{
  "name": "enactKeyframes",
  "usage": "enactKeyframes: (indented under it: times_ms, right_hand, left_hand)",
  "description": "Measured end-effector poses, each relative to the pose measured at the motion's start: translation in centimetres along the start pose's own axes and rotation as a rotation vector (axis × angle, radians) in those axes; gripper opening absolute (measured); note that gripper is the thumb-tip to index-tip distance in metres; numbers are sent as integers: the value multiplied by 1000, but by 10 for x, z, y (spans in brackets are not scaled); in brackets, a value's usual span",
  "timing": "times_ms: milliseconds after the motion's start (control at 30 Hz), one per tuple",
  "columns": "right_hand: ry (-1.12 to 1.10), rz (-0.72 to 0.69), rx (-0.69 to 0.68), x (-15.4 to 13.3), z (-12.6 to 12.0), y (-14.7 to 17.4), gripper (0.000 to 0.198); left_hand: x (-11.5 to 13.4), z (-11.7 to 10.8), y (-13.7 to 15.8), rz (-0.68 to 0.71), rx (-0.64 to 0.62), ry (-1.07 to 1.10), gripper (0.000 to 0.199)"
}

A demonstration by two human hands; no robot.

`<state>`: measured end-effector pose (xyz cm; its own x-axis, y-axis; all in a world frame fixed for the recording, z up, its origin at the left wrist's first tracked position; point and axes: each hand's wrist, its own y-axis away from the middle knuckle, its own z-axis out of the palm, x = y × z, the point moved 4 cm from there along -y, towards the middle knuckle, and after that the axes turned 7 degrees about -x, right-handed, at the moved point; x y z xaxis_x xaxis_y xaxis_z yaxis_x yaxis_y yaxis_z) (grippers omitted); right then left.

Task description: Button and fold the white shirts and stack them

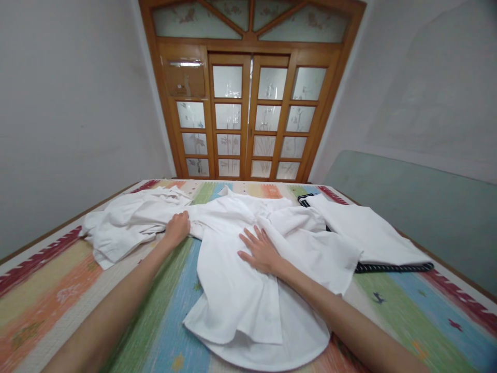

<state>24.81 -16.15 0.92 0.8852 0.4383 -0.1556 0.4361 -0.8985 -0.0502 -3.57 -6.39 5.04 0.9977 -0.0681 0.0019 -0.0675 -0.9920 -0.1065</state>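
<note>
"White shirt (pixel 236 280) noted, but what carries it?"

"Patterned cover (pixel 155 305), the largest thing on view. The shirt lies at its middle, hem nearest the person and collar end away, which probably puts its 2 sides within reach."

"Why is that dark-edged folded white cloth (pixel 368 233) over at the right?"

"Likely to leave the middle for the shirt, though the shirt's right side reaches it."

"And the crumpled white garment (pixel 128 217)?"

"Heaped on the left, just beside the shirt's outstretched sleeve, perhaps simply kept to the side."

"Now the 2 hands?"

"Right hand (pixel 262 253): spread palm-down on the shirt, grasping nothing, seemingly pinning the cloth so it won't slide. Left hand (pixel 178 229): its grip is curled tight around fabric, apparently the shirt's sleeve end, likely to draw it straight."
</note>
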Motion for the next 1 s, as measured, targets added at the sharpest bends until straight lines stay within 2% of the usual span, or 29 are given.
enactKeyframes:
  times_ms: [167,267,333,400,467,533,567,667,767,867,1000]
  right_hand:
    - [6,-34,116,-2,-7,15,49]
    - [57,-53,270,6,-24,41,43]
    - [107,6,360,23,-41,64,40]
    - [174,152,407,48,-60,90,36]
    - [285,378,426,78,-78,119,35]
    - [390,610,399,105,-90,150,39]
    - [405,710,358,117,-92,164,44]
    - [303,924,228,141,-82,198,59]
    - [78,940,200,153,-62,210,66]
    - [-165,852,386,161,-53,208,65]
    - [-437,788,678,172,-58,206,41]
  left_hand:
    - [-14,-22,18,4,70,-139,28]
    - [-9,-37,31,39,176,-144,26]
    - [1,-44,35,69,219,-76,27]
    - [14,-43,35,67,127,63,32]
    - [29,-32,32,50,-77,226,41]
    - [44,-18,30,33,-248,342,48]
    - [50,-12,30,34,-284,381,52]
    - [62,-2,29,89,-251,532,70]
    - [62,-1,27,147,-199,801,70]
    - [52,-9,23,141,-162,981,62]
    - [27,-20,19,64,-212,1012,52]
